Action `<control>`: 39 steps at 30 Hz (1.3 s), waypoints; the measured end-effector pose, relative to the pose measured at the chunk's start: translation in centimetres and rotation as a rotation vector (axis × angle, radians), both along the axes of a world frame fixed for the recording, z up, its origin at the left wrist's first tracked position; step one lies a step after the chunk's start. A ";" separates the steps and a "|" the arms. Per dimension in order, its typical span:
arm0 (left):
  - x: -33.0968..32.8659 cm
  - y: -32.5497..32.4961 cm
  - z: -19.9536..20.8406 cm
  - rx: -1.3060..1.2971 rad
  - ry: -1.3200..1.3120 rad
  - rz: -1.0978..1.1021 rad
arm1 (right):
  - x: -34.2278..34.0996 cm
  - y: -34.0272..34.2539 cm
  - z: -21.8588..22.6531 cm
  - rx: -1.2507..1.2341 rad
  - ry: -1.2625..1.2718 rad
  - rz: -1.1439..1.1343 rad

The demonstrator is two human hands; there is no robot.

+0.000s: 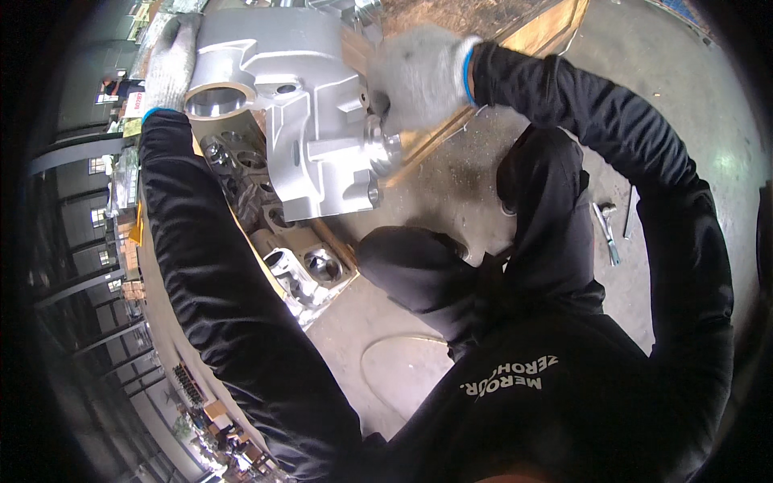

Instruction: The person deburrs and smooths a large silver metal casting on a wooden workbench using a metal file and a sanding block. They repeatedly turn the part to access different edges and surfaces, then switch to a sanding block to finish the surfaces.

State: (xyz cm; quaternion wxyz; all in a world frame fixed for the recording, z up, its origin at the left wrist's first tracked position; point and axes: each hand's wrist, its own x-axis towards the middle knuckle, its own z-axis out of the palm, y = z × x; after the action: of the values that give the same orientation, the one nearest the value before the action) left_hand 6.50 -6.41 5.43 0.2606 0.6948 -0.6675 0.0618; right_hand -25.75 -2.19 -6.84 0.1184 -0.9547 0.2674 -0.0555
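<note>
Floor (684,88) stretching past wooden edge (555,28), silver casting (310,109) between left hand (171,68) and right hand (420,76), grip of fingers (189,26) unclear

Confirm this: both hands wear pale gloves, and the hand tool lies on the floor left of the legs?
No: the head view shows the hand tool on the floor right of the legs. The left hand and right hand do wear pale gloves.

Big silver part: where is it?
The big silver part is upper centre-left in the head view, between left hand and right hand; other parts show below.
</note>
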 end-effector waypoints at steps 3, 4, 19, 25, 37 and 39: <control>0.7 0.1 0.0 0.038 0.030 0.017 | 0.3 -1.8 -0.9 0.162 0.007 -0.023; 0.9 0.0 0.0 0.041 0.006 0.020 | 0.2 -2.6 -1.5 0.223 0.005 -0.026; -6.1 -1.5 1.5 0.015 -0.853 0.014 | -2.5 5.5 -15.2 0.674 -0.490 -0.142; -9.1 -1.5 -1.5 0.155 -0.845 0.091 | -5.1 8.7 -16.4 0.741 -0.791 -0.458; -12.3 1.0 -1.2 -0.169 -0.850 -0.369 | -5.3 2.0 -14.6 0.012 -0.417 -0.431; -12.3 1.0 -1.4 -0.096 -0.857 -0.333 | -4.4 0.8 -15.3 -0.025 -0.428 -0.403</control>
State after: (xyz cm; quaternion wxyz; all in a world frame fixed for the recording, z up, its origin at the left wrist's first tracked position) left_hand -5.77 -5.38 4.00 -0.0003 0.4770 -0.8139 0.3317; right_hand -30.16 -1.41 -22.10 0.1470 -0.8503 0.4199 -0.2811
